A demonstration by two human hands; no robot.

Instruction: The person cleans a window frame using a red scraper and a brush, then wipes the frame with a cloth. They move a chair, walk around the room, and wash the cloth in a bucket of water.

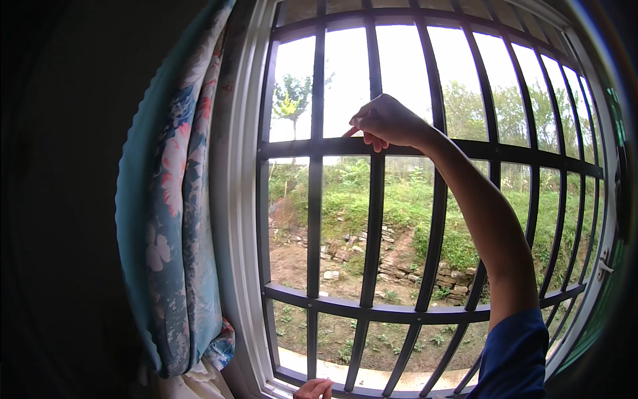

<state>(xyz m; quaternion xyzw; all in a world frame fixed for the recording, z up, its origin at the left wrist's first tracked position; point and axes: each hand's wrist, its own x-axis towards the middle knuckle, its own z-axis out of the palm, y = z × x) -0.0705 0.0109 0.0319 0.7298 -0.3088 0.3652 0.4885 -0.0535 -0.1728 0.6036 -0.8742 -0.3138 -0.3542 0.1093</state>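
Note:
Dark metal window bars [344,147] fill the window opening. My right hand [381,122], raised on an outstretched arm, is at the upper crossbar, beside an upright bar, with its fingers bent; whether it holds something small cannot be made out. At the bottom edge, my left hand [314,389] shows only in part, near the lowest rail of the bars, its fingers curled; the rest of it is cut off by the picture's rim.
A floral blue curtain [172,239] hangs gathered left of the white window frame [241,199]. A white latch [604,264] is on the frame's right side. Beyond the bars lie a grassy slope, a stone wall [453,279] and trees.

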